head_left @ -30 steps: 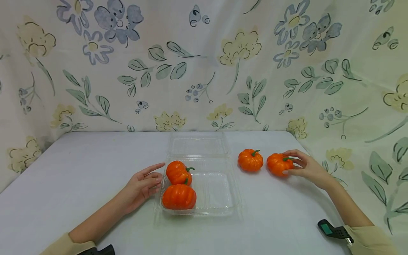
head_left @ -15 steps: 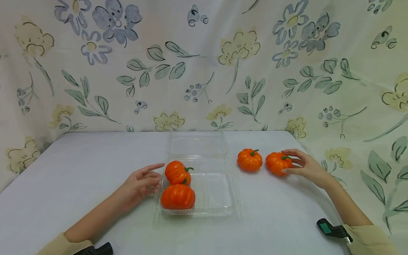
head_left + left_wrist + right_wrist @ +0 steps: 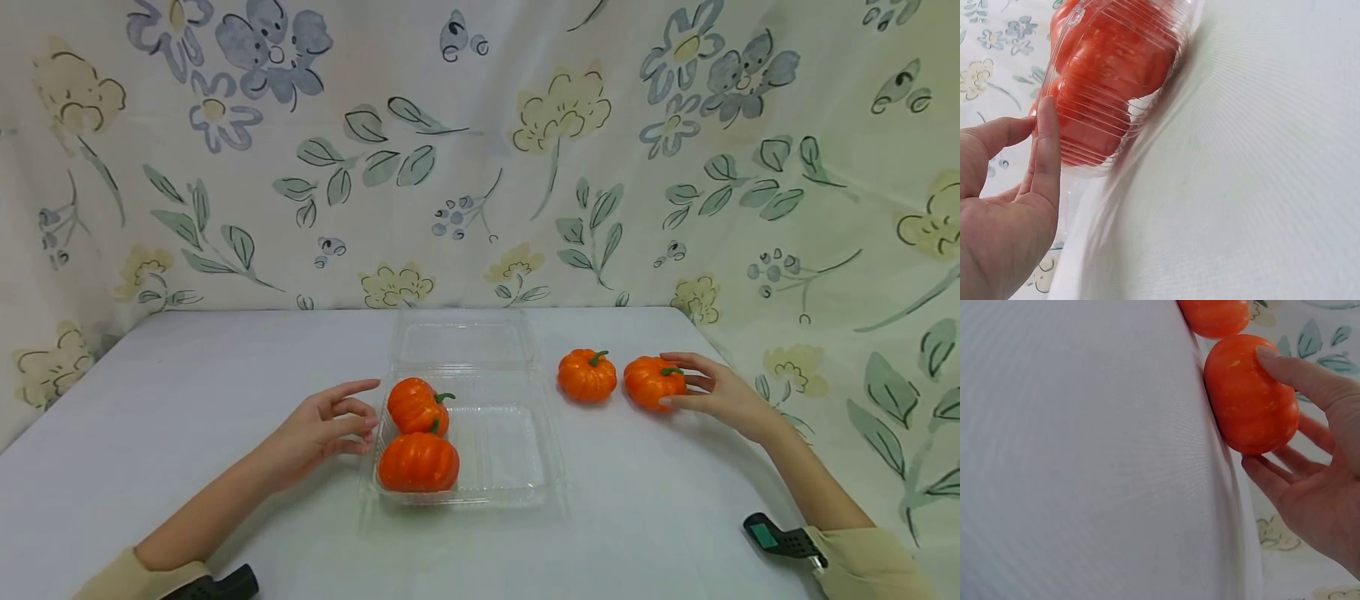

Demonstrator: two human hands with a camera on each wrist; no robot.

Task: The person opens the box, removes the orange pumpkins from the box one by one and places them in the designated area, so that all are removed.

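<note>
A clear plastic clamshell box lies with its lid folded back, two orange toy pumpkins in its left side. The nearer pumpkin sits in front of the farther one. At the box's left rim is my left hand, fingers loosely extended; in the left wrist view its fingertips overlap the rim. My right hand holds another pumpkin at the right, thumb on one side and fingers around the other. That pumpkin rests on the table.
One more pumpkin stands between the box and the held one. A white cloth covers the table, whose far edge meets a flowered curtain. Black bands are worn at both sleeves.
My left hand has drawn slightly left along the box's rim, its forearm shifting left too. The right hand keeps its grasp on the pumpkin; the head view has shifted a little.
</note>
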